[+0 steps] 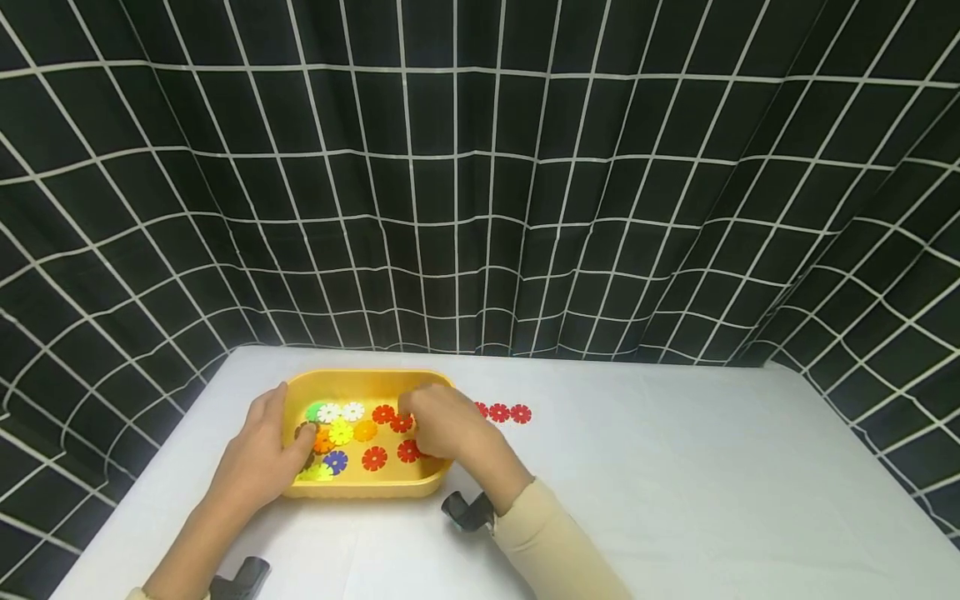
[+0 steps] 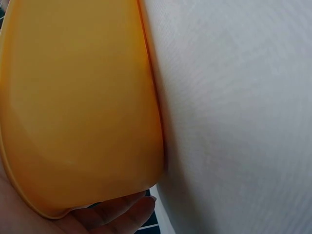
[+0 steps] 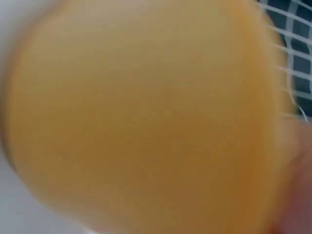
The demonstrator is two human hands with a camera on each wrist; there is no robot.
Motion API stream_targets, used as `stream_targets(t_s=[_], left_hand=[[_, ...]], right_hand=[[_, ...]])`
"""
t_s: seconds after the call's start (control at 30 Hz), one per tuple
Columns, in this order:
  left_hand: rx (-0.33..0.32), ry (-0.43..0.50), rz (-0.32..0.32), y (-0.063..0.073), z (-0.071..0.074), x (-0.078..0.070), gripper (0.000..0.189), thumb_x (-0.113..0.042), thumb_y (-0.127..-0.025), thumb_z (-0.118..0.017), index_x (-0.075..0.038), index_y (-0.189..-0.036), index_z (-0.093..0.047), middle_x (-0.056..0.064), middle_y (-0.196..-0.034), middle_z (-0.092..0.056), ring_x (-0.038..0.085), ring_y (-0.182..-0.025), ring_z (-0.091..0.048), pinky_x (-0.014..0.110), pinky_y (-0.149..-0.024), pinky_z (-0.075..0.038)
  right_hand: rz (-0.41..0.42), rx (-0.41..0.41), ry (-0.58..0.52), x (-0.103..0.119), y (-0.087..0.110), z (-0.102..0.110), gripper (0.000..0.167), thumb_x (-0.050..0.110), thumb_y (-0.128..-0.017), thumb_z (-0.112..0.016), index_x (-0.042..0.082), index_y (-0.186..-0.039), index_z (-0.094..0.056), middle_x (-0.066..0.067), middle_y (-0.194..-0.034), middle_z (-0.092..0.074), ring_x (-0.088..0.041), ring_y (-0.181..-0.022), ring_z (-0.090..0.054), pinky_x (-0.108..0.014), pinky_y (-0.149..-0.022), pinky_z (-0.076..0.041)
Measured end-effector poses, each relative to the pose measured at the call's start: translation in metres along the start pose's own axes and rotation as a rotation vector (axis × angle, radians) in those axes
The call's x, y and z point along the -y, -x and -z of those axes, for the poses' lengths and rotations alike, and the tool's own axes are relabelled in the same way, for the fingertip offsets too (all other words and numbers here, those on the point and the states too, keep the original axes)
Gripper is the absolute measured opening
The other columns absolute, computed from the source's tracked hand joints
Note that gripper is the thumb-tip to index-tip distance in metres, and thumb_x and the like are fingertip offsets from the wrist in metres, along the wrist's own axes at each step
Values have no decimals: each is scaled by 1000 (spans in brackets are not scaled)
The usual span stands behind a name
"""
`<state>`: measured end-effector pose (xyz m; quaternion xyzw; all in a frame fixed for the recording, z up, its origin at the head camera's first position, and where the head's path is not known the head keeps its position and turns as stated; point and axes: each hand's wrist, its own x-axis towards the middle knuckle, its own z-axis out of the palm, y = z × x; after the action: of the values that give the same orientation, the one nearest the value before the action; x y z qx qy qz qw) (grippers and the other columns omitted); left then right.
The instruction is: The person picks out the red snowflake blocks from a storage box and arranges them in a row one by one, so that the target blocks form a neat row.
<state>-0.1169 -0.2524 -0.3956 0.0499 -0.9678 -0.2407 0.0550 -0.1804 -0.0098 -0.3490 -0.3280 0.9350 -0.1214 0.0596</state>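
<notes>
A yellow plastic tray (image 1: 367, 492) holds several flat, notched, flower-shaped discs. My left hand (image 1: 258, 454) grips its left end, thumb over the rim and fingers along the outside; the left wrist view shows those fingers (image 2: 129, 214) at the tray's end wall. Over the right end, my right hand (image 1: 450, 425) reaches in with bent fingers, right at a red disc (image 1: 401, 423). Its fingertips are partly hidden, and I cannot tell whether they pinch a disc. More red discs (image 1: 375, 458) lie near it. White (image 1: 353, 412), yellow (image 1: 341, 431), orange (image 1: 365, 431) and blue discs (image 1: 335, 462) lie further left.
A row of red discs (image 1: 521, 413) lies on the white table (image 1: 675, 475) just right of the tray, partly behind my right hand. Black cloth with a white grid (image 1: 480, 192) hangs around the back and sides. Dark wrist devices (image 1: 468, 510) sit near the tray's front.
</notes>
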Motion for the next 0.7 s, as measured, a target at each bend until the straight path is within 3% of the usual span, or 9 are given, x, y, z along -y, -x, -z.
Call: stream_targets(t_s=[0.1,0.2,0.37,0.5,0.7], left_hand=[[-3,2,-6,-1,0,-1,82,-32,-99,-55,10,-155,-13,36,-152,-22,59,-126,-41,71,-98,-38],[-4,-2,-4,-1,0,-2,82,-32,-98,-55,10,-155,-13,36,-152,-22,59,-127,-41,71,-98,-38],[-5,-9,2,0,1,-5,82,-29,-97,-56,11,-155,-13,36,-151,-22,59,-126,-42,70,-98,-38],[1,-6,10,0,1,-5,82,-30,-97,-56,10,-155,-13,36,-152,-21,58,-126,-42,70,-99,-38],[1,-4,16,1,0,-2,82,-29,-97,-56,10,-155,-13,36,-152,-22,58,-127,-41,70,-99,-38]], right_hand=[[2,77,221,7,-1,-15,16,11,-83,-79,17,-96,-73,2,-80,-59,-14,-73,-52,-24,-59,-51],[-11,96,316,11,-2,-23,18,15,-83,-80,19,-98,-73,1,-82,-60,-15,-71,-52,-27,-59,-53],[-4,70,282,11,-3,-25,15,14,-84,-79,18,-97,-72,0,-77,-58,-15,-70,-51,-25,-56,-51],[22,65,265,11,-2,-24,11,11,-84,-78,16,-87,-69,1,-72,-55,-14,-69,-50,-24,-56,-48],[39,87,217,11,-1,-22,19,7,-84,-77,15,-76,-62,2,-65,-53,-14,-66,-49,-22,-55,-43]])
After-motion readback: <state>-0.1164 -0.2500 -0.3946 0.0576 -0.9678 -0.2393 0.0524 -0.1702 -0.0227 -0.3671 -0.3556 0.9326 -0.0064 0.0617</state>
